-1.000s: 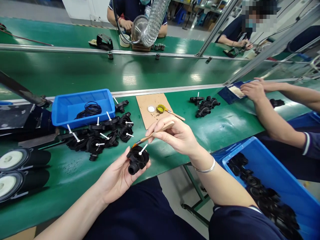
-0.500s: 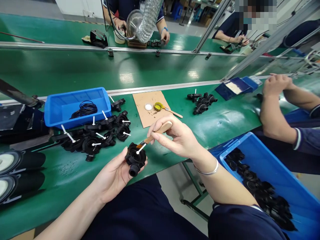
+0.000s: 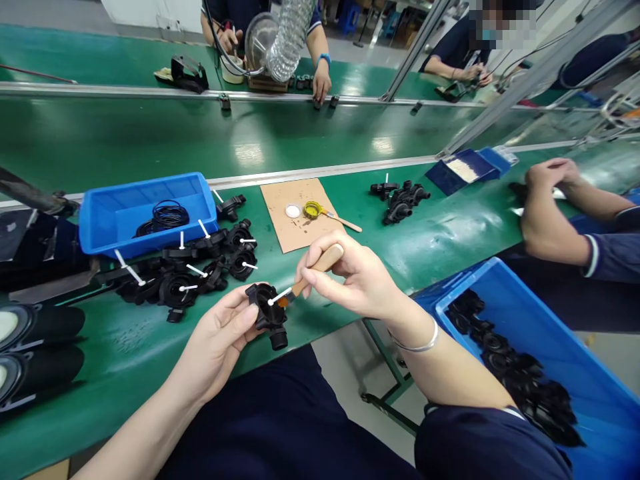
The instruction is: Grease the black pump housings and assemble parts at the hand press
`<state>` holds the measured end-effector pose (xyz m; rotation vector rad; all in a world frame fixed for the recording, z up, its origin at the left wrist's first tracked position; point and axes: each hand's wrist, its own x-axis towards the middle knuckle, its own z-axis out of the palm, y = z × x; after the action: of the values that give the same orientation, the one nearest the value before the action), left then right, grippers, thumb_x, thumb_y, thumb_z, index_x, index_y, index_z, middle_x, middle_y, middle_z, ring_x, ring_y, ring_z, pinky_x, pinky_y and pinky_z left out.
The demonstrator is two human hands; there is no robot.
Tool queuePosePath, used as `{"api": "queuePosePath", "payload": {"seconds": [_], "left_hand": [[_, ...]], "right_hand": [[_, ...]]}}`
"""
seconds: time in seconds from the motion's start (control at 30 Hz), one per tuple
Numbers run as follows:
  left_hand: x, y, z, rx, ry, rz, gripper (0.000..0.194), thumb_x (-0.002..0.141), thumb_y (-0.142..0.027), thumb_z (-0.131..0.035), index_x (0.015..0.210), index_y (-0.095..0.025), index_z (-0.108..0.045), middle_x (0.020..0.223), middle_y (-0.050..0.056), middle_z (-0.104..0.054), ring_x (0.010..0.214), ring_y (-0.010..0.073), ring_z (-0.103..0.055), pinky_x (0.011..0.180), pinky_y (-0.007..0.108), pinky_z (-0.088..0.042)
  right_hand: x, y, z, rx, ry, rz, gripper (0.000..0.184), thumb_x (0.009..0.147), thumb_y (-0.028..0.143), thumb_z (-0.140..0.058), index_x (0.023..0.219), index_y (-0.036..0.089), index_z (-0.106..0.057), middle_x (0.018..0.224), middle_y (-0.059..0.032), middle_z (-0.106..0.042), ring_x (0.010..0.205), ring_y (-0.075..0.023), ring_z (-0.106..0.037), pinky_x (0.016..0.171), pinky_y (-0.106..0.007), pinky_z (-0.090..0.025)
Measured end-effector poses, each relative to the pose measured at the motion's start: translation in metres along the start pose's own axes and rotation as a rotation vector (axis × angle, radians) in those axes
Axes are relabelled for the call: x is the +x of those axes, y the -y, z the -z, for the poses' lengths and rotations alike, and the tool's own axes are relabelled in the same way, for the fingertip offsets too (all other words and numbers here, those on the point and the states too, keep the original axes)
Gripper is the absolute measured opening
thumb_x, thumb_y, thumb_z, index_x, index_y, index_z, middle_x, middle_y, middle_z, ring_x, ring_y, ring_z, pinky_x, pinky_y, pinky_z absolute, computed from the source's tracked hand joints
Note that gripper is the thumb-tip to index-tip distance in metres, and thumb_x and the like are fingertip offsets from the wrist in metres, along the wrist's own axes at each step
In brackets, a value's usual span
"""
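Observation:
My left hand (image 3: 217, 343) grips a black plastic pump housing (image 3: 268, 313) with a white pin sticking out of its middle, held just over the near edge of the green bench. My right hand (image 3: 350, 273) pinches a small wooden-handled brush (image 3: 313, 270), its orange tip touching the housing beside the white pin. Left of my hands lies a pile of like black housings with white pins (image 3: 195, 270).
A blue bin (image 3: 125, 210) with black rings stands at the left. A cardboard sheet (image 3: 295, 217) carries a white cap, a yellow pot and a second brush. A blue crate of black parts (image 3: 550, 373) is at the right. Another person's arms (image 3: 555, 220) rest at far right.
My left hand has turned the housing and shifted it slightly up and left. The brush tip has come down from above the part onto it beside the pin.

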<state>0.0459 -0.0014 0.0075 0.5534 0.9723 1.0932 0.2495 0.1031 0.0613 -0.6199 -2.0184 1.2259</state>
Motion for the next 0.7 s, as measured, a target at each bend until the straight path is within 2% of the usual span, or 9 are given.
{"api": "queuePosePath", "payload": {"seconds": [0.1,0.2,0.33,0.43,0.53,0.7], "left_hand": [[-0.001,0.002,0.001,0.055,0.005,-0.018,0.038,0.090,-0.037,-0.071,0.125,-0.023,-0.065,0.122,0.006,-0.070,0.113,0.0181,-0.064,0.093,0.023,-0.054],[-0.002,0.003,0.004,0.104,0.000,-0.056,0.042,0.088,-0.035,-0.073,0.127,-0.025,-0.063,0.122,0.004,-0.070,0.113,0.0148,-0.063,0.091,0.017,-0.051],[-0.003,0.003,0.010,0.161,-0.039,-0.159,0.045,0.083,-0.029,-0.079,0.126,-0.026,-0.065,0.119,0.003,-0.071,0.110,0.0135,-0.065,0.093,0.016,-0.051],[-0.002,0.003,0.013,0.188,-0.052,-0.240,0.048,0.080,-0.023,-0.082,0.125,-0.028,-0.066,0.117,0.001,-0.071,0.110,0.0131,-0.066,0.096,0.017,-0.053],[-0.002,0.005,0.014,0.215,-0.028,-0.276,0.050,0.079,-0.019,-0.082,0.125,-0.030,-0.065,0.116,0.001,-0.072,0.110,0.0129,-0.068,0.095,0.017,-0.054],[-0.002,0.005,0.014,0.247,0.004,-0.307,0.051,0.079,-0.017,-0.082,0.126,-0.028,-0.065,0.118,0.003,-0.072,0.113,0.0165,-0.069,0.095,0.020,-0.057]], "right_hand": [[0.000,-0.005,-0.004,0.008,-0.095,0.046,0.013,0.093,0.018,-0.062,0.095,0.020,-0.050,0.086,-0.0005,-0.068,0.072,-0.0110,-0.072,0.066,-0.024,-0.058],[0.001,-0.007,-0.005,-0.029,-0.138,0.087,0.014,0.092,0.017,-0.063,0.095,0.021,-0.050,0.082,0.0007,-0.066,0.076,-0.0112,-0.072,0.070,-0.025,-0.059],[-0.002,-0.003,-0.003,-0.071,-0.058,0.044,0.013,0.093,0.017,-0.063,0.095,0.020,-0.050,0.085,-0.0004,-0.068,0.074,-0.0110,-0.072,0.067,-0.024,-0.057],[-0.006,-0.001,-0.002,0.016,0.008,-0.008,0.014,0.094,0.018,-0.063,0.094,0.020,-0.049,0.086,-0.0009,-0.067,0.074,-0.0123,-0.073,0.062,-0.023,-0.057],[-0.008,-0.003,-0.003,0.117,-0.017,-0.010,0.014,0.094,0.017,-0.063,0.096,0.020,-0.049,0.087,-0.0003,-0.066,0.073,-0.0124,-0.074,0.062,-0.024,-0.058],[-0.007,-0.012,-0.006,0.010,-0.138,0.153,0.016,0.091,0.012,-0.065,0.097,0.021,-0.053,0.082,0.0019,-0.066,0.082,-0.0135,-0.073,0.074,-0.029,-0.060]]}}
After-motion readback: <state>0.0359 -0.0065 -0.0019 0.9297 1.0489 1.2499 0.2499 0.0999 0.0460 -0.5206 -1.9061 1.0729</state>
